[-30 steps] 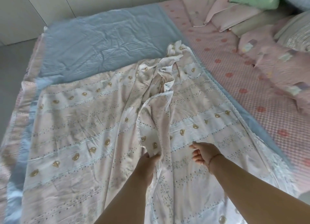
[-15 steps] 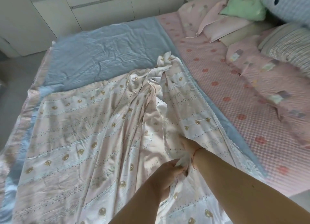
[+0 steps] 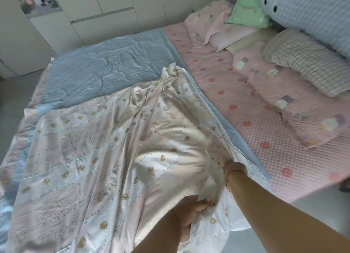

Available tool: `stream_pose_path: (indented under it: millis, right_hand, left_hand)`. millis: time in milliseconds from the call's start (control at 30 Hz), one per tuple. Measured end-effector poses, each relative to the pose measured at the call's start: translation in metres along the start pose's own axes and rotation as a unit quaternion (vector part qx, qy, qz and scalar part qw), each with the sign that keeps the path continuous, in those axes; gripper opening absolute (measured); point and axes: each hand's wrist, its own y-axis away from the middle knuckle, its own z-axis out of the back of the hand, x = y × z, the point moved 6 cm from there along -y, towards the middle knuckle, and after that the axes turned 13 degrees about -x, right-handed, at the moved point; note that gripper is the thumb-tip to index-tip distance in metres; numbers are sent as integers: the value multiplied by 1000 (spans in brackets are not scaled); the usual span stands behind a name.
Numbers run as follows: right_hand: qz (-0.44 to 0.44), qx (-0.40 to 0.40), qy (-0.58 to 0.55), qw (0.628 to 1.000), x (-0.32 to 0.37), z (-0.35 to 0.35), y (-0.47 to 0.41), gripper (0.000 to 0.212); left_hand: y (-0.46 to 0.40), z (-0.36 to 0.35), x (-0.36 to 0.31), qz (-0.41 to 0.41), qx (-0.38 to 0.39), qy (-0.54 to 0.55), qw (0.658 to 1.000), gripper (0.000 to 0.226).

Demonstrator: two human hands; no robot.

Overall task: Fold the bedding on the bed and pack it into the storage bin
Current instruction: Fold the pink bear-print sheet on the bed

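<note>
The left hand (image 3: 191,213) is low in the picture, near the edge of the bed (image 3: 265,139). Its fingers are curled tight around a bunch of the sheet (image 3: 106,158). The right arm reaches out straight past it. The right hand (image 3: 234,169) is pushed in under a fold of the same sheet, so its fingers are hidden, and nobody can tell if they are holding the cloth or just lying flat. A thin red string sits around the right wrist.

The sheet is cream with little gold bears and dotted lines. It is spread over the near part of the bed and puffs up in a soft hump in front of the hands. Its far corner is crumpled into a wrinkly heap. Under it lies a blue blanket (image 3: 106,69), which shows at the far end and along the right side of the sheet.

To the right is a pink checked cover with red spots. Pillows (image 3: 310,71) are piled at the head of the bed: pink ones, a striped one, a green one and a big blue checked one. White cupboards (image 3: 106,16) stand behind the bed.
</note>
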Motion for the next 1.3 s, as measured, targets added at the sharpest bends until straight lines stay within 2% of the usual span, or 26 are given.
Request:
stream_pose_path:
  millis: [33,67,100,133,167,200,233,267,300,367,433,500,533,600,633,700,800,867,933,1033,1100,1167,1233,1300]
  right_hand:
    - [67,-15,114,991,-5,12,7,57]
    - [139,-43,215,966,-12,22,4,59]
    - [177,-54,260,948,-25,27,0,58]
    - [172,-70,247,951,-36,34,-5,54]
    - [103,-81,191,973,-54,45,-4,48]
    - [46,-83,84,992,-71,51,-2,42]
    - [29,-66,3,997,-81,57,4,38]
    - [25,-66,-19,997,-95,65,8,36]
    - [20,-77,-14,997,-110,73,10,36]
    - [33,-96,104,989,-133,89,16,39]
    - [63,-116,175,976,-154,104,22,42]
    - [88,-136,210,964,-175,118,24,41]
    - [54,-145,213,965,-186,124,26,41]
    - [31,-127,259,957,-207,131,25,41]
    - [51,-103,306,945,-216,135,26,41]
    - [59,-76,327,940,-231,134,21,41]
    - [14,-51,281,958,-256,138,15,42]
    - [-1,4,233,972,-269,136,9,42]
    - [-42,63,287,955,-281,132,8,50]
    - [-64,63,402,911,-298,130,9,66]
    - [-34,72,452,889,-301,126,4,64]
    - [-39,69,461,884,-297,127,3,68]
    - [-40,63,443,893,-293,128,-2,77]
    - [-11,45,438,898,-285,129,-7,71]
  left_hand:
    - [7,-6,7,8,3,-7,1000,50]
    - [12,-11,15,18,16,-16,1000,38]
    - [22,-20,22,26,31,-27,999,27]
    - [28,-26,32,32,39,-41,998,20]
    - [36,-34,42,36,41,-55,997,15]
    - [44,-42,52,37,43,-65,996,13]
    - [54,-52,61,40,45,-64,996,12]
    - [61,-60,71,43,47,-56,996,12]
    - [70,-70,81,47,49,-43,997,12]
    - [83,-86,101,59,58,-20,996,13]
    - [88,-98,121,63,70,-28,995,13]
    - [95,-108,139,71,82,-39,993,15]
    - [92,-109,147,80,81,-41,993,16]
    - [93,-115,159,83,84,-54,992,23]
    - [95,-120,166,82,89,-68,990,27]
    - [95,-122,172,71,93,-103,988,28]
    - [96,-123,182,100,97,-103,985,18]
    - [92,-122,188,116,91,-95,984,12]
    - [91,-116,190,137,90,-105,981,10]
    - [85,-109,192,121,84,-182,972,34]
    - [80,-107,194,122,89,-210,966,35]
    - [73,-106,197,133,82,-187,970,38]
    - [70,-110,197,144,90,-140,975,29]
    - [71,-113,192,149,90,-90,981,12]
